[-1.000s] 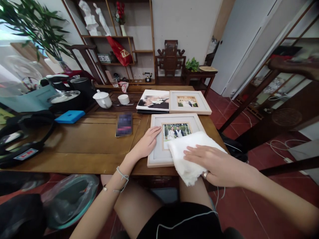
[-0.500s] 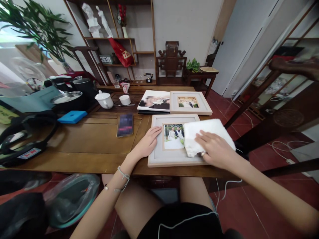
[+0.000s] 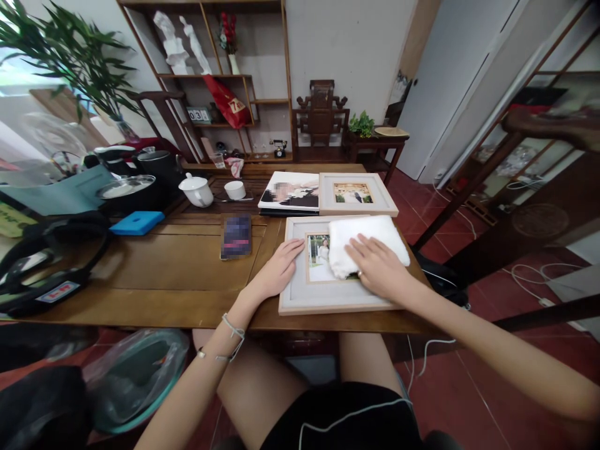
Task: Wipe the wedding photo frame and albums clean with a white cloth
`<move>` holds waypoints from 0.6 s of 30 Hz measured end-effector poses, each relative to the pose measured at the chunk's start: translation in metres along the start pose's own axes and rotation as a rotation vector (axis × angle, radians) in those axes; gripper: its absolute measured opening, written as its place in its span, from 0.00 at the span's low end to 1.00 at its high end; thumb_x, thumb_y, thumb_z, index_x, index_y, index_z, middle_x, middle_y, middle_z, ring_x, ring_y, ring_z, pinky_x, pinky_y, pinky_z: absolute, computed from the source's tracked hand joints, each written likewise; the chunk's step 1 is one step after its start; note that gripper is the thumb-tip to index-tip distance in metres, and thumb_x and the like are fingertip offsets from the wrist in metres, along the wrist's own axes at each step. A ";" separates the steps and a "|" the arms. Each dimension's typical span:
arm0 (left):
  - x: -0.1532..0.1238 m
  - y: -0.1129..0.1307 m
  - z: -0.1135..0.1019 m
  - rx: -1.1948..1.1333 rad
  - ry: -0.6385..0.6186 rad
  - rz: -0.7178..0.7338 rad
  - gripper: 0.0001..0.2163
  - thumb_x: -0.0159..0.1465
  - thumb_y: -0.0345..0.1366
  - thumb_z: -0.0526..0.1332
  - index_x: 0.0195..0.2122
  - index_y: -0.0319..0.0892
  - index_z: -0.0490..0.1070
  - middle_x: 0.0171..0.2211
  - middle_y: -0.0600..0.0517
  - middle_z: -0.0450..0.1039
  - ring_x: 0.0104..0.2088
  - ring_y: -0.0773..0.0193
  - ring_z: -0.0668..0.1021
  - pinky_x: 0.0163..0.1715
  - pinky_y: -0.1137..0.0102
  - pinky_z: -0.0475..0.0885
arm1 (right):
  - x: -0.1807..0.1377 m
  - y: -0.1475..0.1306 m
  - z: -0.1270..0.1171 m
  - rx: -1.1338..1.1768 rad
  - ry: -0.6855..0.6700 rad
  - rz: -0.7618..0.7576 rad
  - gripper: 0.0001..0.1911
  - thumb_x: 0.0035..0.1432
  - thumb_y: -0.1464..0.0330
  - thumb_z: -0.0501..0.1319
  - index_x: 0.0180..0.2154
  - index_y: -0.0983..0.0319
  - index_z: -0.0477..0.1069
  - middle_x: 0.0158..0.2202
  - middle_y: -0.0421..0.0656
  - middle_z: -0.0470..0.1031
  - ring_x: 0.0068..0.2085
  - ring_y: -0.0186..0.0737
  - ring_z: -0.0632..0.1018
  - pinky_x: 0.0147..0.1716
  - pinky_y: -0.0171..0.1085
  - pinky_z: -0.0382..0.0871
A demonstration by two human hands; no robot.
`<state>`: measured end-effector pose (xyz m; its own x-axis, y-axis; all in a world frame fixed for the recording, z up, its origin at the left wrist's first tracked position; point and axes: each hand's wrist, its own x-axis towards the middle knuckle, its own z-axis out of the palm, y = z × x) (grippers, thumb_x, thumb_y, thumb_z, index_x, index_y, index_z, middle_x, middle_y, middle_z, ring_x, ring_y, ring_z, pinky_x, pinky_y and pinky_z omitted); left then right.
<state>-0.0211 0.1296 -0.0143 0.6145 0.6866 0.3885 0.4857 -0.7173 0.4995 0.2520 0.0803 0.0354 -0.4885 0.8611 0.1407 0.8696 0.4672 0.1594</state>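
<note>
A light wood picture frame point(image 3: 300, 302) with a photo of a couple point(image 3: 318, 267) lies flat at the table's front edge. My left hand point(image 3: 277, 270) rests on its left side, fingers stretched out over the border. With my right hand point(image 3: 379, 267) I press a folded white cloth point(image 3: 372, 228) onto the frame's right half, fingers on top and a ring showing. The cloth covers the right part of the photo. My right thumb is hidden. Behind lie a second framed photo point(image 3: 354, 193) and a photo album point(image 3: 289, 191), side by side.
On the wooden table point(image 3: 164, 272) are a pixelated phone-sized object point(image 3: 236, 237), a blue box point(image 3: 137, 222), a white lidded cup point(image 3: 195, 189), a small white cup point(image 3: 235, 189) and black headgear point(image 3: 51, 262). A lined bin point(image 3: 140, 381) stands below left. A dark chair point(image 3: 529, 206) is at right.
My right hand and the white cloth have slid left across the frame, covering more of the photo. My left hand has stayed on the frame's left side.
</note>
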 end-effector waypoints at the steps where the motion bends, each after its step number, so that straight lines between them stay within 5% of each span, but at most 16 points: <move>1: 0.000 0.000 0.000 0.000 -0.002 0.000 0.23 0.64 0.27 0.47 0.61 0.38 0.60 0.62 0.42 0.59 0.63 0.54 0.58 0.64 0.50 0.54 | 0.009 0.009 0.002 -0.036 0.003 0.032 0.31 0.48 0.78 0.54 0.57 0.70 0.61 0.60 0.56 0.63 0.62 0.55 0.60 0.58 0.52 0.52; 5: 0.001 0.001 -0.001 -0.005 0.003 0.009 0.23 0.64 0.27 0.47 0.61 0.39 0.59 0.62 0.43 0.59 0.63 0.54 0.58 0.64 0.50 0.54 | 0.039 0.031 -0.001 -0.096 0.055 0.125 0.27 0.53 0.77 0.51 0.56 0.74 0.61 0.57 0.59 0.65 0.59 0.56 0.62 0.55 0.49 0.56; 10: 0.001 0.001 -0.001 -0.006 0.004 0.000 0.24 0.64 0.27 0.48 0.61 0.41 0.58 0.62 0.44 0.59 0.63 0.54 0.59 0.63 0.50 0.54 | 0.049 0.017 -0.005 -0.008 -0.018 0.067 0.23 0.52 0.75 0.53 0.51 0.71 0.66 0.56 0.56 0.66 0.60 0.56 0.62 0.55 0.48 0.55; 18: 0.001 0.006 -0.003 0.007 0.001 -0.012 0.23 0.64 0.28 0.47 0.61 0.39 0.59 0.62 0.44 0.58 0.63 0.54 0.59 0.64 0.52 0.54 | -0.017 -0.036 -0.042 0.331 -0.195 -0.192 0.26 0.50 0.77 0.52 0.52 0.64 0.67 0.49 0.50 0.73 0.51 0.49 0.72 0.50 0.47 0.64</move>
<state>-0.0194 0.1263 -0.0088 0.6080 0.6954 0.3832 0.4974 -0.7098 0.4988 0.2265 0.0401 0.0688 -0.6484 0.7594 -0.0539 0.7561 0.6341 -0.1617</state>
